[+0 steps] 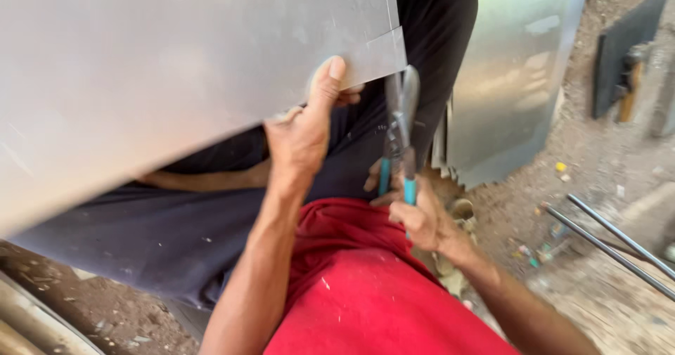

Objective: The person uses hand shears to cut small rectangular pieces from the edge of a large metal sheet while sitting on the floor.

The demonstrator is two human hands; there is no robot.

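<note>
Nearest you, your right hand [422,218] is curled tight around the teal handles of the tin snips [401,126], whose blades point up toward the notched lower corner of the sheet metal [176,67]. Just left of them, your left hand [302,133] pinches that sheet's lower edge, thumb flat on its face, fingers hidden behind. The sheet lies tilted over your dark-trousered lap. Beyond, another metal sheet [513,74] leans upright, and two dark rods [612,242] lie on the dirt floor [598,151] to the right.
</note>
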